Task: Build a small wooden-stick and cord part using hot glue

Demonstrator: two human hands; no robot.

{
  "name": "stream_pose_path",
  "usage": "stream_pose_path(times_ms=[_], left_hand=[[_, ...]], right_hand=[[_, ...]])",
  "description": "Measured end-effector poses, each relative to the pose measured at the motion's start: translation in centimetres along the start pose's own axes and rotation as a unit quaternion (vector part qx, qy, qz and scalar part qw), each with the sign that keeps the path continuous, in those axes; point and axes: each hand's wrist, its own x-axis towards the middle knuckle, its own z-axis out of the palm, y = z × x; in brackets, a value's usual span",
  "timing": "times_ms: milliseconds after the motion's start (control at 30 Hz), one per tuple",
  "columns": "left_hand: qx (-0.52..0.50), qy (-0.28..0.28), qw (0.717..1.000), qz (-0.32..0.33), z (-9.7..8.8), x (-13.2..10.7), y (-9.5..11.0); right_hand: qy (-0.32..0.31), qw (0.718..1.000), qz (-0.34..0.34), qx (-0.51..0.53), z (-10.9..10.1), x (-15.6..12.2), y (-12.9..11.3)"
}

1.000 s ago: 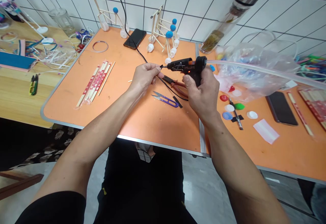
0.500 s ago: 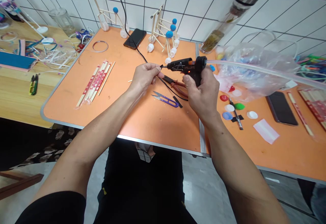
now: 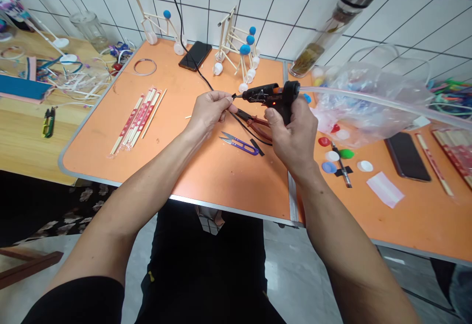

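My right hand [image 3: 291, 132] grips a black hot glue gun [image 3: 271, 95] with a long clear glue stick [image 3: 368, 99] trailing out of its back to the right. Its nozzle points left, right at the fingertips of my left hand [image 3: 208, 110]. My left hand is pinched shut on a small piece that is too small to name. Both hands hover over the orange table [image 3: 206, 166]. Below them lie red-handled pliers [image 3: 254, 122] and purple thread snips [image 3: 239, 143].
Wrapped chopsticks [image 3: 138, 117] lie at the left. Stick models with blue balls [image 3: 239, 51], a phone [image 3: 195, 55] and a black cable sit at the back. At the right are a plastic bag [image 3: 361, 103], bottle caps [image 3: 334, 156], another phone [image 3: 407, 156] and a glass bottle [image 3: 332, 24].
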Motion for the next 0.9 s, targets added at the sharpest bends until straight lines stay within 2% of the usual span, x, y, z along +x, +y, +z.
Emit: stream_pose_path(times_ms=[900], left_hand=[[-0.002, 0.004, 1.000, 0.000, -0.07, 0.05, -0.14]], right_hand=[[0.003, 1.000, 0.000, -0.022, -0.04, 0.07, -0.38]])
